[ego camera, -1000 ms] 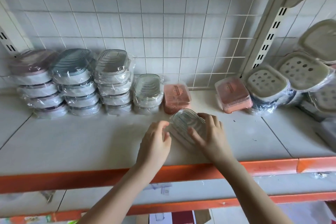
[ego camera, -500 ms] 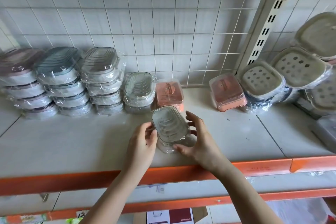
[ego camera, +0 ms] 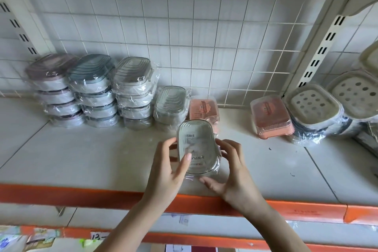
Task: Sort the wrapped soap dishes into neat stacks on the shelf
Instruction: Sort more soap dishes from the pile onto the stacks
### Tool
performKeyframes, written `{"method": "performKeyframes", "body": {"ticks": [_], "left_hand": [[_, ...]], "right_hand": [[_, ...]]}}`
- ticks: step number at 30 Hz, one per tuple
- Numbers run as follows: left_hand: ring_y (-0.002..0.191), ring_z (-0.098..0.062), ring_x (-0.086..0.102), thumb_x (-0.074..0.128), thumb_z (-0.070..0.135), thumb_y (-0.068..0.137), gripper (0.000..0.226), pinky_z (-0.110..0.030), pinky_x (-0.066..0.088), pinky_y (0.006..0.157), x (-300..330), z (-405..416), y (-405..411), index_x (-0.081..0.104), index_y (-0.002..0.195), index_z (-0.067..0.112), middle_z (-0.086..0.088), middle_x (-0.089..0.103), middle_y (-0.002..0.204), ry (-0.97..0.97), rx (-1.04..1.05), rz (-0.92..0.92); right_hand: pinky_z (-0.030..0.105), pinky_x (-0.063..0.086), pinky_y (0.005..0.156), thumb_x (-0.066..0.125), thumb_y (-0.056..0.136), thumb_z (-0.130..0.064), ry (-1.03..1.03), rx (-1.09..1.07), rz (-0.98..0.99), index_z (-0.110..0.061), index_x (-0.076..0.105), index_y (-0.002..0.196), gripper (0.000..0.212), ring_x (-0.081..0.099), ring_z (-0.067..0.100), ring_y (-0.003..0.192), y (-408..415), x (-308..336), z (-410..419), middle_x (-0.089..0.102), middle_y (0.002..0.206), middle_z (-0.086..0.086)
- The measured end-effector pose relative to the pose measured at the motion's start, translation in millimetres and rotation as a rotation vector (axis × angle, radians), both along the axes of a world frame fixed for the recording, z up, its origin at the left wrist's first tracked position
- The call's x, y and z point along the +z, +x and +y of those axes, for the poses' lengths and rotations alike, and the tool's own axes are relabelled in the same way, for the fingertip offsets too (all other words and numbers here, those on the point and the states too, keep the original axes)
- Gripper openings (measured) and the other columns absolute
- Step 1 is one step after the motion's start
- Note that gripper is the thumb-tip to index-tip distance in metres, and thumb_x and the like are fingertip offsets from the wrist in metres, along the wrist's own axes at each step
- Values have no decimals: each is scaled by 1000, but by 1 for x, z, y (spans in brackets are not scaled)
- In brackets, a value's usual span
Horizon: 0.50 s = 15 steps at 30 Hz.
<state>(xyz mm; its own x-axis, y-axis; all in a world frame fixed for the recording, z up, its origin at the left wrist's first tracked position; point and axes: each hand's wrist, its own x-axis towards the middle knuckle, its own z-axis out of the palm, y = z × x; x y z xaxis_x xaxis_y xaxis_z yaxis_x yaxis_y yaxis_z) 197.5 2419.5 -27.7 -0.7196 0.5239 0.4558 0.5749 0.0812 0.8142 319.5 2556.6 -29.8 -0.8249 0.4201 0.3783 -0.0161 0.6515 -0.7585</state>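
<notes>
- A person's left hand (ego camera: 166, 166) and right hand (ego camera: 231, 166) grip a wrapped grey soap dish (ego camera: 195, 148) from either side, holding it tilted above the front half of the white shelf (ego camera: 81, 157); its barcode label faces the camera.
- Against the wire-grid back stand three stacks of four wrapped dishes: pink-lidded (ego camera: 54, 90), blue-lidded (ego camera: 93, 90) and grey-lidded (ego camera: 134, 92).
- Just beside them sits a shorter grey stack (ego camera: 170, 104), touching a wrapped salmon dish (ego camera: 202, 107).
- A second salmon dish (ego camera: 271, 116) lies well apart to the right, next to leaning cream perforated dishes (ego camera: 315, 106).
- An orange rail (ego camera: 61, 195) edges the shelf front.
</notes>
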Motion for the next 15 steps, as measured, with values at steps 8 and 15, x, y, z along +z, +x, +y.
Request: {"method": "performKeyframes", "body": {"ticks": [8, 15], "left_hand": [[122, -12, 48, 66, 47, 74, 74, -17, 40, 97, 33, 6, -25, 34, 137, 24, 8, 40, 135, 22, -172, 2], [115, 16, 42, 73, 23, 80, 74, -3, 32, 95, 50, 18, -69, 33, 141, 15, 6, 42, 134, -82, -120, -32]], "right_hand": [[18, 42, 98, 71, 78, -44, -31, -55, 220, -36, 36, 129, 62, 50, 9, 121, -37, 33, 6, 50, 128, -3], [37, 45, 100, 66, 79, -48, -21, 36, 36, -20, 42, 132, 65, 51, 16, 119, -87, 45, 35, 51, 126, 4]]}}
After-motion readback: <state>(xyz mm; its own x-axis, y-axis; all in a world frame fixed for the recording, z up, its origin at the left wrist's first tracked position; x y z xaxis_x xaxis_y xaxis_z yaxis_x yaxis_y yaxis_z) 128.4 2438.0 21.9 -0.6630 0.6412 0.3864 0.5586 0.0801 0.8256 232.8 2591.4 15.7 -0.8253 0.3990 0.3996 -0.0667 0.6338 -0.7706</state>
